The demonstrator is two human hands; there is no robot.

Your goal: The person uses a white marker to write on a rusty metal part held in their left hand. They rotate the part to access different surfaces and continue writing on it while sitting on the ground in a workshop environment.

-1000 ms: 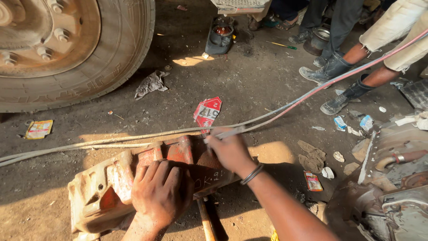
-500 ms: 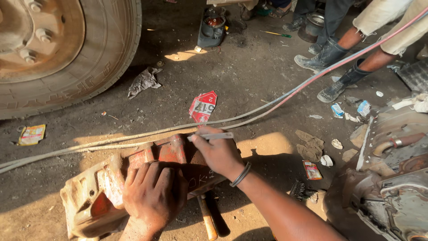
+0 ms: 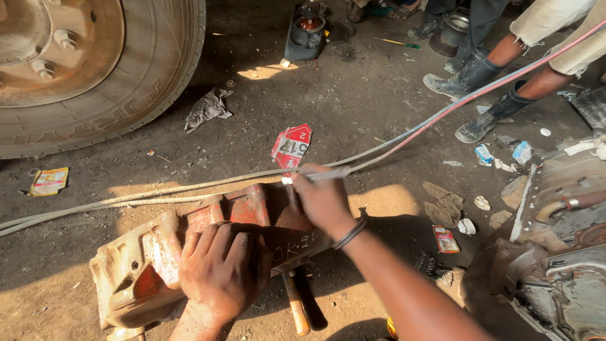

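**While pressed flat, a casting is marked**

While the red metal casting (image 3: 252,218) lies on the dirt beside the hoses (image 3: 189,189), it is steadied by the left hand (image 3: 221,271), laid flat with fingers together on its top. A thin pale marking stick (image 3: 322,175) is pinched in the right hand (image 3: 322,202), held at the casting's far edge, apparently for writing. A hammer handle (image 3: 295,306) is tucked beneath.

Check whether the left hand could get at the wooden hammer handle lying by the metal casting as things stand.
Probably yes: the left hand rests on the casting, and the handle lies on the ground close beside it, uncovered, though the right forearm passes nearby.
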